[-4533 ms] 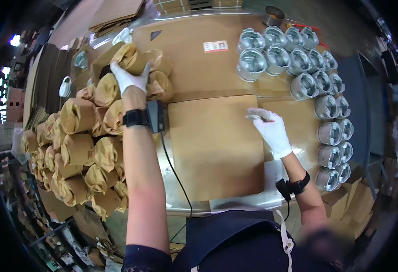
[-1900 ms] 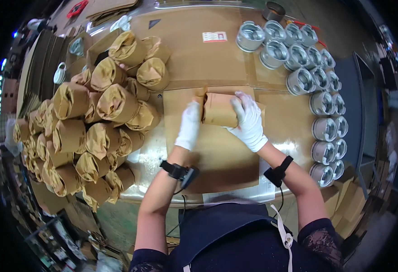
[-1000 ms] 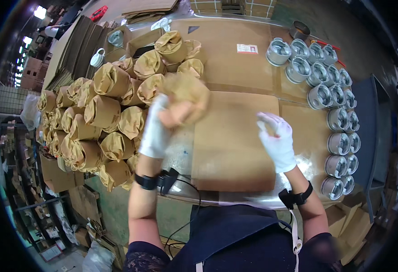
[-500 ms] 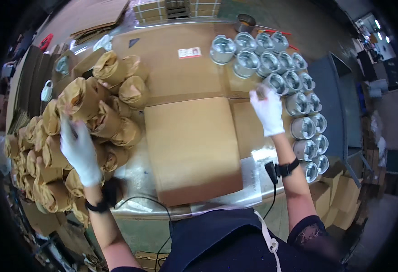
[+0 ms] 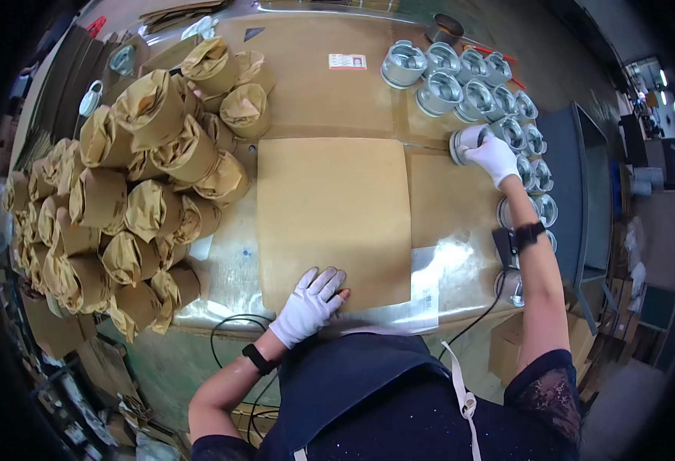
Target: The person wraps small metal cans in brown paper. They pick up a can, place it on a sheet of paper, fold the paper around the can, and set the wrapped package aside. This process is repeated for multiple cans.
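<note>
My left hand (image 5: 308, 307), in a white glove, lies with fingers stretched out on the near left part of a square stack of brown paper sheets (image 5: 334, 207). A bare fingertip pokes out of that glove. My right hand (image 5: 495, 159), also gloved, is closed around a silver metal piston (image 5: 460, 144) at the inner edge of a group of similar pistons (image 5: 439, 91). The piston appears tilted, its open end partly hidden by my fingers. On the left stands a heap of paper-wrapped cylinders (image 5: 151, 107), stacked on top of each other.
Brown cardboard (image 5: 314, 92) covers the table, and a small printed card (image 5: 347, 61) lies on it. A dark metal ring or cup (image 5: 445, 29) stands at the far right. A blue-grey bin (image 5: 590, 184) is beyond the pistons. Black cables (image 5: 230, 319) hang near the front edge.
My left hand has moved from the wrapped heap to the near part of the paper stack. My right hand has moved right and taken hold of a piston. The view has shifted.
</note>
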A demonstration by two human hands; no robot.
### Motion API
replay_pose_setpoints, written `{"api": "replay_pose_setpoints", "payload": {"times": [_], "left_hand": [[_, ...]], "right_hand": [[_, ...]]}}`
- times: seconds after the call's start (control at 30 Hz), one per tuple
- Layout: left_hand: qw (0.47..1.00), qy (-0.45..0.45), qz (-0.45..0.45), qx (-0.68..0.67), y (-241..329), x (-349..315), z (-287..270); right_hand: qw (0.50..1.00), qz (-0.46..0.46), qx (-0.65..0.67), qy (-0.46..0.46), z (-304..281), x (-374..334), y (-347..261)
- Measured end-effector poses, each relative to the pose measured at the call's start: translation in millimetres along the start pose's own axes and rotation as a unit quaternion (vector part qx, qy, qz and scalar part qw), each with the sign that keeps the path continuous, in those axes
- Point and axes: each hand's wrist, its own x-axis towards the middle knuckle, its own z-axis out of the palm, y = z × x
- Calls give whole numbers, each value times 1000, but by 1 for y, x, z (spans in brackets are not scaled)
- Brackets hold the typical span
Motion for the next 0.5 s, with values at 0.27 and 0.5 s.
{"api": "replay_pose_setpoints", "payload": {"times": [0.27, 0.5], "left_hand": [[999, 14, 19, 28, 6, -8, -1], [993, 108, -57, -1, 16, 22, -44]], "right_hand": [[765, 55, 560, -314, -2, -142, -142], [737, 24, 543, -401, 72, -187, -186]]}}
